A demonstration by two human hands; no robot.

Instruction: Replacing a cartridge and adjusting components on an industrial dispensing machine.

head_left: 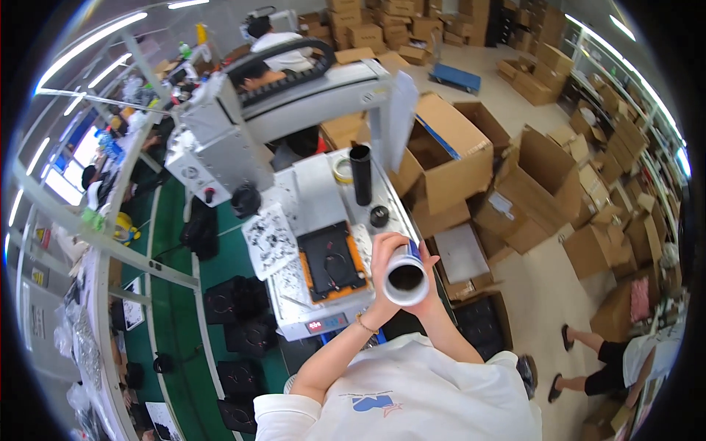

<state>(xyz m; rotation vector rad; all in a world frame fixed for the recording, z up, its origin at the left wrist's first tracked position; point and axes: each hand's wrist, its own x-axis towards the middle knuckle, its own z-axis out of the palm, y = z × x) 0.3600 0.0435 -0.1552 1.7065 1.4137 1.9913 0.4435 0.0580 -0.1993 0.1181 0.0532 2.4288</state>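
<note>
Both my hands grip a white cylindrical canister (406, 287) with blue on its side. Its round mouth faces up toward me, and the inside looks dark. My left hand (384, 266) wraps its left side, and my right hand (429, 275) wraps its right side. Just left of my hands, a black square panel with a thin cable (331, 257) lies in an orange frame (306, 283) on the machine's white bed. Beyond my hands stand a tall black cylinder (361, 176) and a small black round part (379, 216). A roll of yellow tape (343, 170) lies beside the cylinder.
A white gantry machine (316, 110) rises over the bed. Left of it, a white sheet (271, 239) carries scattered black bits. Black parts (237, 300) line the green conveyor (176, 316). Open cardboard boxes (533, 184) crowd the right; another person (618, 360) is at the lower right.
</note>
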